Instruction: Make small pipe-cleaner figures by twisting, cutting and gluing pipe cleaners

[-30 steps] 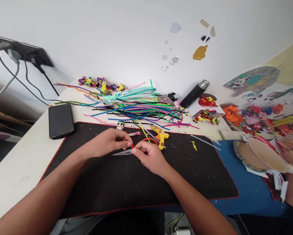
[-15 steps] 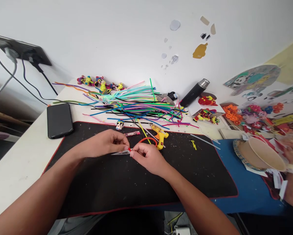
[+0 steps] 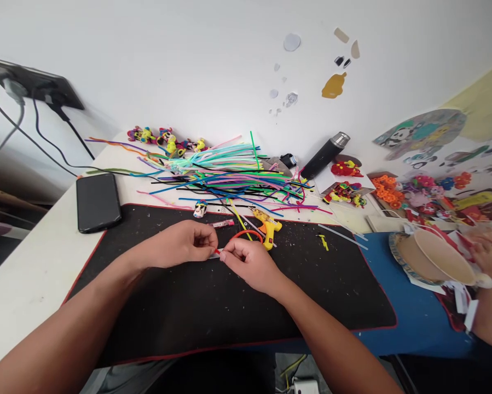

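My left hand [image 3: 183,244] and my right hand [image 3: 249,262] meet over the black mat [image 3: 213,306], both pinched on a small pale strip with a red tip [image 3: 216,253]. Most of the strip is hidden between my fingertips. A curved orange pipe cleaner [image 3: 248,236] lies just behind my right hand, beside a yellow glue gun [image 3: 266,223]. A short pink stick [image 3: 223,223] rests on the mat behind my left hand.
A heap of coloured pipe cleaners [image 3: 229,175] covers the table's back. A black phone [image 3: 97,201] lies at the left, a black flask [image 3: 324,155] at the back. Another person's hand [image 3: 486,254] works at paper plates [image 3: 430,260] on the right.
The long pale pointed strip that stuck out to the left of my fingers has shrunk to a short bit between my fingertips. My hands stay close together.
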A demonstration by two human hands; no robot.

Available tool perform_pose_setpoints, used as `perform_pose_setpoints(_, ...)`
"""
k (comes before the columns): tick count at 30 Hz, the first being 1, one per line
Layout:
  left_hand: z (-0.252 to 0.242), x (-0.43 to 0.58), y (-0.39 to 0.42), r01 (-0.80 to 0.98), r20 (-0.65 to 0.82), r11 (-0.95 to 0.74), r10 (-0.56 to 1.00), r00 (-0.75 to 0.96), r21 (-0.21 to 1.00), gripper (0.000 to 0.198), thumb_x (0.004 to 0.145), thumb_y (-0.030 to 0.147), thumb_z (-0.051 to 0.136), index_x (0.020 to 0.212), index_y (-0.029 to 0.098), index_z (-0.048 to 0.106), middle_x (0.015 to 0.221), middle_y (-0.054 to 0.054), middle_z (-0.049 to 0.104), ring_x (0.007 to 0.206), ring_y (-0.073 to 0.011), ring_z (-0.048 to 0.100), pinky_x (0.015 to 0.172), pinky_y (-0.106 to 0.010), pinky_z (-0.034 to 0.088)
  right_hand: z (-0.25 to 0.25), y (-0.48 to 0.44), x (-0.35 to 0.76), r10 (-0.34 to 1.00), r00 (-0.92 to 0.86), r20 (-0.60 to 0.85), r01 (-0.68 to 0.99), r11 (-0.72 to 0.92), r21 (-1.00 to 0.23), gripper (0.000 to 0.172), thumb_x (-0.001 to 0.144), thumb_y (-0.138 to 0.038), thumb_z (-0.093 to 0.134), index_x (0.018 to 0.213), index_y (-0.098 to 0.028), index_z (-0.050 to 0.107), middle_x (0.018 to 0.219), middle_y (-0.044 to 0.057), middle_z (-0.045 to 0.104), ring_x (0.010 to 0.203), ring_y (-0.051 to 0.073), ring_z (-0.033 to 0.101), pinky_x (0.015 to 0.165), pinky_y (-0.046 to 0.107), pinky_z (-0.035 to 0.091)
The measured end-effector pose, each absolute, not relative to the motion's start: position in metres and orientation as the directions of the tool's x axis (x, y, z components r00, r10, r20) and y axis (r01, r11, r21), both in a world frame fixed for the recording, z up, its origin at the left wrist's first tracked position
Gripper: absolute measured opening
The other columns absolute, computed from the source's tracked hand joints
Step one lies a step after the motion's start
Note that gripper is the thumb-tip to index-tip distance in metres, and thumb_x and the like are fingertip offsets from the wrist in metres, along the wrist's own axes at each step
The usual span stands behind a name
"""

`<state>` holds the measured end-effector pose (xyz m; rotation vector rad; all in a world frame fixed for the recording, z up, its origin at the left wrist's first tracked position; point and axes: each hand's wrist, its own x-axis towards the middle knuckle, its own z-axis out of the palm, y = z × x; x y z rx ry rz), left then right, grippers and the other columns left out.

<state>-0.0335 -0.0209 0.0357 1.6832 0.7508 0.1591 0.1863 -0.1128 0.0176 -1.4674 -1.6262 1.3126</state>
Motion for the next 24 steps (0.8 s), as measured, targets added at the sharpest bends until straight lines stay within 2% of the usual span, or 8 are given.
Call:
perform_pose_setpoints(6, 0.027, -0.014, -0.031, 0.268, -0.245, 0.096, 0.758, 0.605, 0.959, 0.027, 0.079, 0.044, 0.072, 0.078, 0.018, 0.066, 0.067, 0.004, 0.054, 0.063, -0.0126, 0.045, 0.061, -0.024, 0.035, 0.004, -0.112, 0.168, 0.978, -0.043, -0.206, 0.081, -0.202, -0.976, 0.031, 0.093, -0.051, 0.067, 0.082, -0.023, 0.059, 0.050, -0.011, 0.041, 0.039, 0.009, 0.036, 0.041, 0.024, 0.027)
perform_pose_setpoints(9, 0.024, -0.003, -0.037, 0.200, -0.200, 0.118, 0.860, 0.469, 0.973, 0.026, 0.076, 0.043, 0.071, 0.077, 0.017, 0.067, 0.074, 0.001, 0.063, 0.070, -0.0147, 0.052, 0.069, -0.027, 0.042, 0.000, -0.109, 0.156, 0.976, 0.038, -0.215, -0.048, -0.213, -0.976, 0.038, 0.089, -0.057, 0.070, 0.079, -0.024, 0.055, 0.047, -0.013, 0.038, 0.033, 0.007, 0.032, 0.037, 0.023, 0.023)
perform_pose_setpoints(11, 0.022, 0.000, -0.040, 0.168, -0.188, 0.126, 0.883, 0.430, 0.978, 0.025, 0.076, 0.042, 0.071, 0.077, 0.017, 0.067, 0.075, 0.001, 0.063, 0.070, -0.0144, 0.053, 0.069, -0.027, 0.043, 0.001, -0.107, 0.153, 0.975, 0.052, -0.217, -0.107, -0.210, -0.972, 0.039, 0.088, -0.058, 0.072, 0.079, -0.023, 0.055, 0.045, -0.013, 0.038, 0.032, 0.006, 0.032, 0.035, 0.022, 0.022)
perform_pose_setpoints(16, 0.019, -0.005, -0.035, 0.116, -0.248, 0.220, 0.822, 0.513, 0.969, 0.031, 0.076, 0.047, 0.077, 0.080, 0.017, 0.071, 0.067, 0.003, 0.059, 0.060, -0.0115, 0.045, 0.058, -0.024, 0.035, 0.005, -0.106, 0.159, 0.977, 0.004, -0.213, -0.159, -0.209, -0.965, 0.037, 0.087, -0.055, 0.075, 0.079, -0.021, 0.060, 0.043, -0.013, 0.040, 0.030, 0.006, 0.032, 0.034, 0.021, 0.021)
perform_pose_setpoints(19, 0.018, -0.010, -0.029, 0.107, -0.274, 0.261, 0.773, 0.572, 0.960, 0.034, 0.077, 0.049, 0.080, 0.082, 0.016, 0.073, 0.068, 0.001, 0.062, 0.061, -0.0125, 0.050, 0.058, -0.024, 0.038, 0.005, -0.107, 0.165, 0.976, -0.025, -0.217, -0.147, -0.218, -0.965, 0.037, 0.088, -0.053, 0.075, 0.077, -0.021, 0.060, 0.043, -0.013, 0.040, 0.030, 0.006, 0.033, 0.034, 0.021, 0.021)
perform_pose_setpoints(24, 0.018, -0.020, -0.020, 0.148, -0.237, 0.185, 0.782, 0.576, 0.971, 0.039, 0.085, 0.056, 0.076, 0.090, 0.018, 0.077, 0.076, -0.002, 0.069, 0.068, -0.0149, 0.057, 0.062, -0.024, 0.043, 0.000, -0.108, 0.171, 0.972, -0.039, -0.231, -0.131, -0.234, -0.963, 0.031, 0.090, -0.046, 0.073, 0.078, -0.021, 0.061, 0.044, -0.013, 0.042, 0.032, 0.006, 0.035, 0.035, 0.020, 0.024)
